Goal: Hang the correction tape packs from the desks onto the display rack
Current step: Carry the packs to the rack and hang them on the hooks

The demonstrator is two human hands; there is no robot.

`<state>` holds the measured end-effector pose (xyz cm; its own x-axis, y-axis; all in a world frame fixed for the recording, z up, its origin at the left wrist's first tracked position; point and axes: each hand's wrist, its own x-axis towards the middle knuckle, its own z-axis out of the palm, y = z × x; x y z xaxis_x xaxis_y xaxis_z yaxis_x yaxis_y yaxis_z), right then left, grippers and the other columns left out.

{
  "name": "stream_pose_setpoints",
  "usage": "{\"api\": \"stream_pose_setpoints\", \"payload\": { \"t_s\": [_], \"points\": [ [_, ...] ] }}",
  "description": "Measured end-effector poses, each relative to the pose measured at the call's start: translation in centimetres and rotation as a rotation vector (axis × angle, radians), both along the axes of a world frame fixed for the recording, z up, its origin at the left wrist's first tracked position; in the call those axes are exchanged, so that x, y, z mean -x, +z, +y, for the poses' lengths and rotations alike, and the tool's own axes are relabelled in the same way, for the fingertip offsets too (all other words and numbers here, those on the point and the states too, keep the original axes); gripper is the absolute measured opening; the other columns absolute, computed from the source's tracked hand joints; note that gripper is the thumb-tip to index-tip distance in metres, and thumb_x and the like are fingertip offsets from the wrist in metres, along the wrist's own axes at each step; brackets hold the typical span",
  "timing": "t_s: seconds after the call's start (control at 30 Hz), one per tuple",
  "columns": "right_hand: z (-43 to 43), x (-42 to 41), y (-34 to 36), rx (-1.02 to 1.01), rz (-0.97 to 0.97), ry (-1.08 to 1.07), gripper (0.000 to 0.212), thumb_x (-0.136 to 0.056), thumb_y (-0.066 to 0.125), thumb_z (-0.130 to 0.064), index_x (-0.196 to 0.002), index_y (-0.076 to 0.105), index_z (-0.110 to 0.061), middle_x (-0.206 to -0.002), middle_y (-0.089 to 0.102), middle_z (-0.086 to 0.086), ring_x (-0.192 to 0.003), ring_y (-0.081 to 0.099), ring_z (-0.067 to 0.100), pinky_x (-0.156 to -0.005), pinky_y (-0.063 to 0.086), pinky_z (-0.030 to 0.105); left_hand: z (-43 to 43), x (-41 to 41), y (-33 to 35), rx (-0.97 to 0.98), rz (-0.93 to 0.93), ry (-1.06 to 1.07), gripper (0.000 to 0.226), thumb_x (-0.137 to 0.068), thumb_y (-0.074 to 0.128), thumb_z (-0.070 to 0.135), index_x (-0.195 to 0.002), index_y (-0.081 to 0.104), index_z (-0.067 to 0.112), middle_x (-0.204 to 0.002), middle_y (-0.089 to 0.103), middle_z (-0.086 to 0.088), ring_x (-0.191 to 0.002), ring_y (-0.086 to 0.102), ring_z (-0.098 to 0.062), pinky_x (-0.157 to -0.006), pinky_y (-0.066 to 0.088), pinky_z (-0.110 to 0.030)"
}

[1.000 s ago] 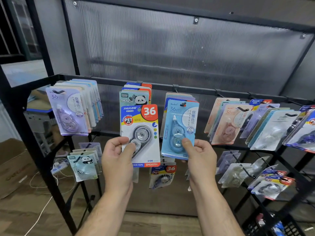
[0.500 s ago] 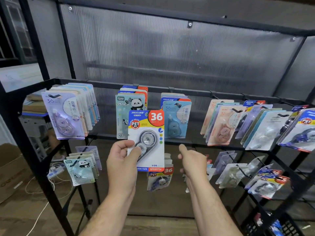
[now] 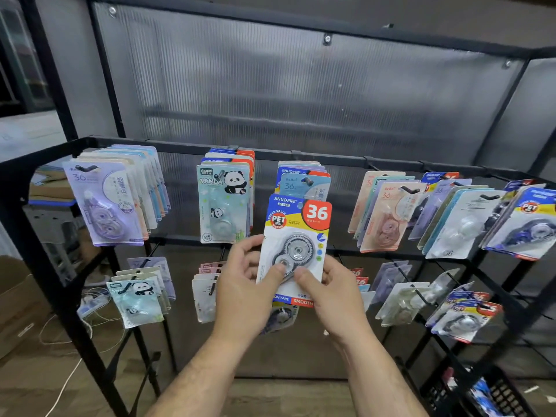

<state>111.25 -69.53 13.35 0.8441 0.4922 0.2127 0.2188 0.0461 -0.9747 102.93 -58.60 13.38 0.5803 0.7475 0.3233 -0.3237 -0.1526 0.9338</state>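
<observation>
JINUO correction tape pack [image 3: 296, 236] is now being pinched by both hands: right hand [image 3: 334, 299], done hanging the blue pack [image 3: 304, 185], is joining left hand [image 3: 243, 293]. It's hovering just below that peg [image 3: 307, 181] (not hooked yet) at the display rack [image 3: 180, 146].

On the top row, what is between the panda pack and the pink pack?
Head view: a stack fronted by a light blue pack hangs there; the left hand and right hand hold the 36 pack before it.

Ribbed grey wall panel [image 3: 301, 94] behind; wooden floor [image 3: 36, 383] below; dim light.
</observation>
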Motion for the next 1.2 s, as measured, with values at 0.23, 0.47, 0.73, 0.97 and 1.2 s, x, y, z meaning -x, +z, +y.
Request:
{"api": "stream_pose_setpoints", "payload": {
  "t_s": [0.23,0.47,0.73,0.97,1.2],
  "points": [
    [0.2,-0.7,2.3,-0.083,-0.038,-0.077,0.006,-0.096,0.07,-0.017,-0.098,0.073,-0.021,-0.095,0.08,-0.006,-0.09,0.076,0.016,-0.079,0.062,0.037,0.4,0.2,0.4,-0.28,0.09,0.141,0.033,-0.08,0.074,0.031,-0.106,0.061,0.047,-0.1,0.068,0.016,-0.088,0.064,-0.008,-0.075,0.055,-0.028],
    [1.1,-1.9,3.1,-0.071,0.059,-0.105,0.007,-0.096,0.07,-0.022,-0.101,0.072,-0.017,-0.09,0.08,-0.006,-0.081,0.078,0.013,-0.064,0.06,0.026,1.1,0.8,0.1,-0.488,0.178,0.27,0.036,-0.081,0.065,0.03,-0.117,0.068,0.029,-0.114,0.056,0.031,-0.116,0.052,-0.005,-0.099,0.033,-0.005],
    [2.6,-3.3,2.9,0.029,0.144,-0.241,0.024,-0.091,0.076,-0.035,-0.085,0.07,-0.013,-0.081,0.078,-0.001,-0.066,0.073,0.007,-0.052,0.05,0.019,1.7,0.4,-0.3,-0.524,0.21,0.273,0.035,-0.084,0.068,0.025,-0.119,0.068,0.031,-0.117,0.054,0.036,-0.117,0.044,0.011,-0.096,0.025,0.003],
    [3.6,-4.7,2.1,0.245,0.21,-0.32,0.066,-0.079,0.07,-0.072,-0.054,0.052,-0.014,-0.05,0.058,0.0,-0.05,0.052,0.021,-0.059,0.042,0.034,2.2,-0.3,-0.8,-0.519,0.275,0.254,0.039,-0.085,0.075,0.013,-0.119,0.068,0.032,-0.115,0.053,0.038,-0.118,0.036,0.02,-0.093,0.021,0.006],
    [2.6,-3.6,-2.4,0.323,0.23,-0.295,0.045,-0.086,0.071,-0.04,-0.055,0.049,-0.016,-0.051,0.051,-0.001,-0.058,0.054,0.025,-0.058,0.041,0.033,1.9,-1.2,-2.2,-0.564,0.379,0.264,0.044,-0.086,0.074,0.019,-0.126,0.065,0.036,-0.121,0.055,0.031,-0.122,0.038,0.005,-0.106,0.033,-0.018]
  ]
}}
